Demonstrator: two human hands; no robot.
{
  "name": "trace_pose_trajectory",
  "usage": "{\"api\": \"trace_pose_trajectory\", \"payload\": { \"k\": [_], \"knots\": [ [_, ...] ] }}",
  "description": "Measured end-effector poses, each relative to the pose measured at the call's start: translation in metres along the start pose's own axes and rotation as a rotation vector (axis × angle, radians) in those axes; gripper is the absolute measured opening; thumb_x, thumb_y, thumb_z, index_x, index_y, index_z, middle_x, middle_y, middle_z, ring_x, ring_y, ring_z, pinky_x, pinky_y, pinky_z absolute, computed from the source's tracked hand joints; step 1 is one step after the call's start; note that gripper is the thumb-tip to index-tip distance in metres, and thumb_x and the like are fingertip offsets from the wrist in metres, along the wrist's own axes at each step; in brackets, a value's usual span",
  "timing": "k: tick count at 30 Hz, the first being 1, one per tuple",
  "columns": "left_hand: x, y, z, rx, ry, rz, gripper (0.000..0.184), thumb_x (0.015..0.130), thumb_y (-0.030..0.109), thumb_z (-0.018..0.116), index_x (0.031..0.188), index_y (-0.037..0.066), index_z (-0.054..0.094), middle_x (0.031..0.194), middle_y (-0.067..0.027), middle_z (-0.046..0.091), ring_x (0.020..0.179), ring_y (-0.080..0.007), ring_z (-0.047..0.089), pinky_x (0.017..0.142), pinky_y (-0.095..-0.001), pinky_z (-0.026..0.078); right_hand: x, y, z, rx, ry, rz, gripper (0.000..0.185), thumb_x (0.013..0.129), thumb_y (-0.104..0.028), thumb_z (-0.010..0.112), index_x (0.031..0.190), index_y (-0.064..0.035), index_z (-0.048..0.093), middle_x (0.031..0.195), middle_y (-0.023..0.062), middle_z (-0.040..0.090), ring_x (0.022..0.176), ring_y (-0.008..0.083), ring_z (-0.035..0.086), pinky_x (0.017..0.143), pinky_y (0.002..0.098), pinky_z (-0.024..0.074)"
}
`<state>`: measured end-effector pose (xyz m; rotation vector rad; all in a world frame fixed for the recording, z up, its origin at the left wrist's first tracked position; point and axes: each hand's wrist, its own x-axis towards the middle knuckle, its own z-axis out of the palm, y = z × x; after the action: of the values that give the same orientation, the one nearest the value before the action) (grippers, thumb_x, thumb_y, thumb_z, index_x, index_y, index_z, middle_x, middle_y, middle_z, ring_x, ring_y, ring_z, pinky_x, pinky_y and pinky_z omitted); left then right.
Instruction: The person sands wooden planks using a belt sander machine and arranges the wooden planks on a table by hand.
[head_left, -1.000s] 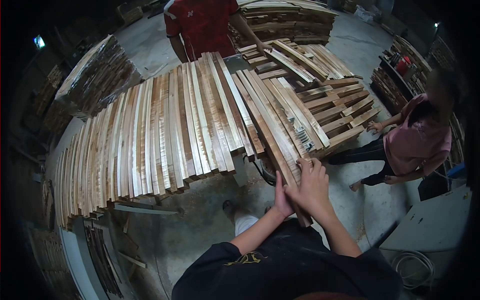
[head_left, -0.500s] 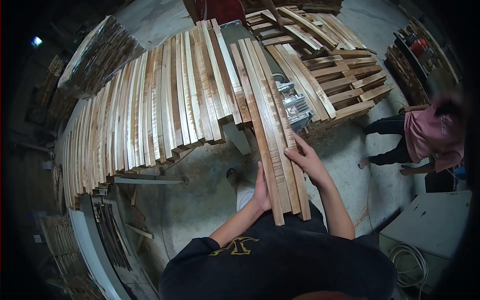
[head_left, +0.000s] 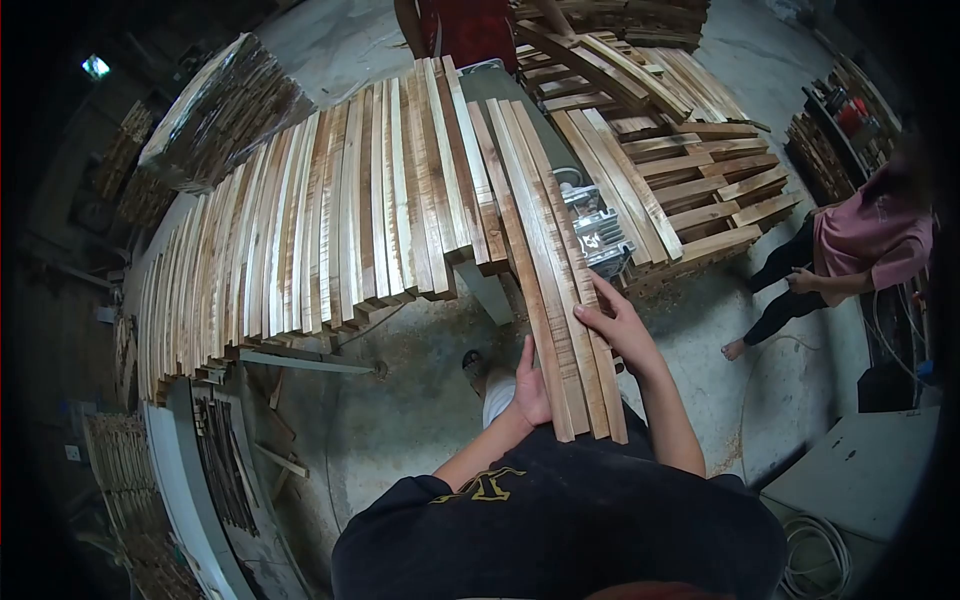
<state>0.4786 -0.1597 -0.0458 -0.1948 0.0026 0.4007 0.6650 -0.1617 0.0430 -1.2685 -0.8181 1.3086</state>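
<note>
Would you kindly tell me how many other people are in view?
2: a person in red at the top, beyond the row of wood strips, and a person in pink at the right. Others may be hidden.

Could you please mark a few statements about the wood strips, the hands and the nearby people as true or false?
1. The right hand has its thumb on top of the held strips. True.
2. The left hand is at the held strips' right edge. False: it is at their left edge.
3. The metal device shows right of the held strips. True.
4. The person in pink stands at the left. False: at the right.
</note>
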Motion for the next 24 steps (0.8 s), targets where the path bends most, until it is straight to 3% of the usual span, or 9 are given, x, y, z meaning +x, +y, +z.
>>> {"api": "trace_pose_trajectory", "payload": {
  "k": [5, 7, 9, 14, 16, 17, 19, 20, 24],
  "knots": [
    [0.002, -0.002, 0.028, -0.198, -0.055, 0.016, 0.09, 0.093, 0.072, 0.043, 0.157, 0.01, 0.028, 0.159, -0.0176, 0.034, 0.143, -0.0388, 0.036, 0.119, -0.0593, 0.025, 0.01, -0.007, 0.002, 0.015, -0.007, -0.052, 0.067, 0.094, -0.019, 0.069, 0.152, -0.003, 0.04, 0.127, 0.013, 0.063, 0.11, 0.0144, 0.059, 0.097, 0.0298, 0.0473],
    [0.006, -0.005, 0.056, 0.305, 0.12, 0.07, 0.096, 0.091, 0.075, 0.044, 0.158, 0.01, 0.025, 0.16, -0.0194, 0.03, 0.144, -0.0409, 0.035, 0.119, -0.0606, 0.025, 0.009, -0.019, -0.003, -0.056, -0.012, 0.038, 0.062, 0.098, -0.022, 0.065, 0.152, -0.0042, 0.041, 0.123, 0.0107, 0.065, 0.107, 0.0125, 0.059, 0.094, 0.0283, 0.0484],
    [0.014, -0.009, 0.086, 0.298, 0.035, 0.046, 0.099, 0.089, 0.077, 0.045, 0.158, 0.009, 0.022, 0.159, -0.0211, 0.03, 0.143, -0.0436, 0.035, 0.117, -0.0614, 0.027, -0.001, -0.043, -0.009, 0.017, -0.033, -0.048, 0.055, 0.099, -0.026, 0.064, 0.148, -0.0063, 0.048, 0.118, 0.0066, 0.067, 0.106, 0.0118, 0.06, 0.09, 0.0262, 0.0497],
    [0.03, -0.005, 0.142, 0.462, -0.07, 0.147, 0.098, 0.092, 0.072, 0.047, 0.159, 0.007, 0.016, 0.158, -0.0257, 0.028, 0.145, -0.0472, 0.028, 0.118, -0.0593, 0.029, -0.081, -0.162, -0.018, -0.826, -0.372, -0.908, 0.04, 0.083, -0.041, 0.076, 0.11, -0.0125, 0.071, 0.119, 0.0058, 0.067, 0.11, 0.0229, 0.064, 0.097, 0.0423, 0.0474],
    [0.038, -0.01, 0.159, 0.5, -0.265, 0.098, 0.101, 0.09, 0.073, 0.05, 0.158, 0.006, 0.017, 0.155, -0.0287, 0.03, 0.143, -0.0485, 0.032, 0.116, -0.0599, 0.032, -0.117, -0.171, -0.006, -1.11, -0.362, -1.009, 0.027, 0.079, -0.04, 0.077, 0.098, -0.0212, 0.07, 0.123, 0.0012, 0.065, 0.115, 0.0187, 0.062, 0.102, 0.0425, 0.0427],
    [0.04, -0.013, 0.162, 0.497, -0.265, 0.095, 0.101, 0.09, 0.073, 0.05, 0.158, 0.006, 0.017, 0.155, -0.0287, 0.03, 0.143, -0.0485, 0.032, 0.116, -0.0599, 0.032, -0.118, -0.166, -0.005, -1.112, -0.36, -1.006, 0.027, 0.079, -0.04, 0.077, 0.098, -0.0212, 0.07, 0.123, 0.0012, 0.065, 0.115, 0.0187, 0.062, 0.102, 0.0425, 0.0427],
    [0.044, -0.018, 0.165, 0.429, -0.154, 0.161, 0.112, 0.082, 0.083, 0.049, 0.154, 0.001, 0.022, 0.144, -0.0322, 0.039, 0.131, -0.0496, 0.045, 0.108, -0.06, 0.044, -0.112, -0.147, -0.007, -1.393, -0.193, -1.317, 0.022, 0.083, -0.032, 0.073, 0.103, -0.0269, 0.065, 0.121, 0.0003, 0.065, 0.116, 0.0177, 0.062, 0.104, 0.0415, 0.0404],
    [0.044, -0.019, 0.165, 0.411, -0.147, 0.174, 0.11, 0.083, 0.082, 0.047, 0.153, 0.001, 0.023, 0.142, -0.0315, 0.041, 0.13, -0.0493, 0.046, 0.106, -0.0597, 0.045, -0.106, -0.136, -0.012, -1.408, -0.118, -1.39, 0.029, 0.087, -0.024, 0.067, 0.111, -0.0341, 0.057, 0.122, -0.0022, 0.065, 0.113, 0.0137, 0.06, 0.108, 0.0414, 0.036],
    [0.04, -0.022, 0.162, 0.413, -0.143, 0.169, 0.098, 0.09, 0.076, 0.045, 0.154, 0.004, 0.026, 0.143, -0.0285, 0.044, 0.13, -0.0456, 0.048, 0.107, -0.0569, 0.045, -0.114, -0.118, -0.013, -1.489, 0.059, -1.523, 0.037, 0.087, -0.023, 0.063, 0.116, -0.041, 0.048, 0.122, -0.0053, 0.064, 0.103, 0.0098, 0.056, 0.115, 0.0445, 0.0237]
  ]
}}
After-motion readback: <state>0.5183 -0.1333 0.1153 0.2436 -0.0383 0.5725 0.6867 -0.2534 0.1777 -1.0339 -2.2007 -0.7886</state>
